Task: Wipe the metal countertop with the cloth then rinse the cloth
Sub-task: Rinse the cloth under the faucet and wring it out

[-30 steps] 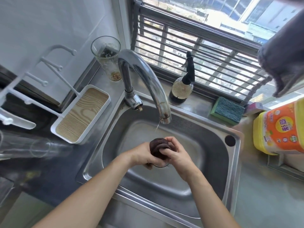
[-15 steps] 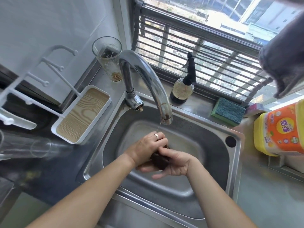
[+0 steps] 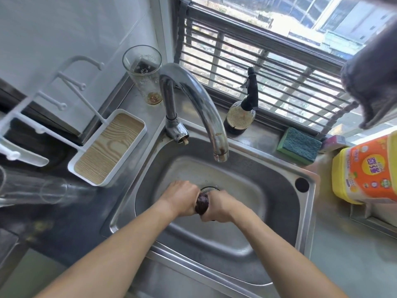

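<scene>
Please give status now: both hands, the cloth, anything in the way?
Left hand and right hand both grip the dark cloth, bunched between them. Over the sink, above the drain. Faucet behind, clear of hands.

Daylight pours in through the window (image 3: 268, 67), which is blown out to near white in its upper part. It puts bright streaks on the tap (image 3: 199, 104) and a soft sheen on the sink (image 3: 300, 211) walls. The near left corner lies in shadow, the glasses (image 3: 36, 190) there smeared and out of focus. Straight lines bow toward the edges. The hands look slightly soft.
</scene>
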### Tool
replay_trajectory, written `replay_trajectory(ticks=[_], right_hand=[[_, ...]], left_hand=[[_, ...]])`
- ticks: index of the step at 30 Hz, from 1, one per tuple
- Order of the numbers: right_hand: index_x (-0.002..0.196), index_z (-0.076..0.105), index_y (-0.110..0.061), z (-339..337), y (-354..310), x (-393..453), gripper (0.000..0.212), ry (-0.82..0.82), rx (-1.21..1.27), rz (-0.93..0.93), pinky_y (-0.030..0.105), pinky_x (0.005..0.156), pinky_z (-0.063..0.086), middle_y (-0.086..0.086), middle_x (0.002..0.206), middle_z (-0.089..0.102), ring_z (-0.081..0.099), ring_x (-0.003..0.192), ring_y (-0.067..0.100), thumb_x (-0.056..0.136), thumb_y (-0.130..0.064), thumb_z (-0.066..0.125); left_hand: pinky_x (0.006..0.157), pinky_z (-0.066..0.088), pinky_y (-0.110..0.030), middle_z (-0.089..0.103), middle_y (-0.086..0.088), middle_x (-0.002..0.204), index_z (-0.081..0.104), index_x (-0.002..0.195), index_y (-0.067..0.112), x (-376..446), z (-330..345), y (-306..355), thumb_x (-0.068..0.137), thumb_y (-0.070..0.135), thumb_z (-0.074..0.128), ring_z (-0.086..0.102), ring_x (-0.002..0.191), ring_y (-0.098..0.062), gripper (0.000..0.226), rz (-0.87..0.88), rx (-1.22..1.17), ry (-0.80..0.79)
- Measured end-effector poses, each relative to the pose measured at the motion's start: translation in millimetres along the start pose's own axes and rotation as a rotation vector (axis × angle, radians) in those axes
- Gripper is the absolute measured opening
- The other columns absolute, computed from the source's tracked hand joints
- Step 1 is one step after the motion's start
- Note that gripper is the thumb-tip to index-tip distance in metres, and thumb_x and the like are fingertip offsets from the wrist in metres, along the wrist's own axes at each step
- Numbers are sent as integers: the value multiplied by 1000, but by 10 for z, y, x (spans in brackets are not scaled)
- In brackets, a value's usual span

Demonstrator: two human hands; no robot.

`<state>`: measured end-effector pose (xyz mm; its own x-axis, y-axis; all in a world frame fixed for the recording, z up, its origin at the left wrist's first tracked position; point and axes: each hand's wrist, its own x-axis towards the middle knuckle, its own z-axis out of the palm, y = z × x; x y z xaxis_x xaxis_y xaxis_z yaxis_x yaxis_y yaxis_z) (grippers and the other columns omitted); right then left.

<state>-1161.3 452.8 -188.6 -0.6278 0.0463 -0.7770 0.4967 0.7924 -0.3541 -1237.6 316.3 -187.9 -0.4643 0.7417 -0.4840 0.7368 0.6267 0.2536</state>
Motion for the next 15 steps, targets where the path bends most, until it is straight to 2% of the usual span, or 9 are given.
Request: replay_trajectory(ticks=[2,4,6,9,12,15], right_hand=[[93,64,-26,30,24,1,26,127,-82,-28,30,65,46,-1,83,64,62,76,29,70,-34,72],[98,61,-26,78,68,5,27,251,-169,-79,32,66,43,4,91,68,65,84,35,73,-36,68],[100,58,-24,125,116,18,28,349,-224,-148,34,66,40,8,98,71,67,91,39,76,-36,66],[99,54,-22,150,170,13,27,422,-225,-225,36,64,35,10,98,70,65,90,41,78,-35,64],[96,50,-19,170,186,9,23,460,-227,-279,36,61,33,9,93,70,65,85,41,81,-32,61],[95,49,-19,199,194,5,26,497,-222,-284,36,61,32,8,91,69,66,81,40,79,-33,63]], left_hand=[[60,37,-33,72,-10,82,43,61,17,26,-9,40,76,32,64,68,79,-38,30,-46,-6,-9],[61,38,-32,73,-11,85,50,67,18,47,-18,69,76,33,64,68,81,-38,22,-87,-59,-41],[60,39,-30,69,-8,77,52,68,16,54,-1,84,75,37,63,64,75,-37,24,-137,-178,-97],[54,39,-26,57,2,59,54,62,17,52,24,80,72,39,66,56,62,-26,27,-189,-426,-190],[45,34,-20,53,10,53,53,61,19,37,31,59,71,24,71,49,50,-10,21,-211,-747,-311],[45,32,-20,49,9,54,51,59,21,31,39,24,68,14,70,43,46,-8,22,-207,-883,-354]])
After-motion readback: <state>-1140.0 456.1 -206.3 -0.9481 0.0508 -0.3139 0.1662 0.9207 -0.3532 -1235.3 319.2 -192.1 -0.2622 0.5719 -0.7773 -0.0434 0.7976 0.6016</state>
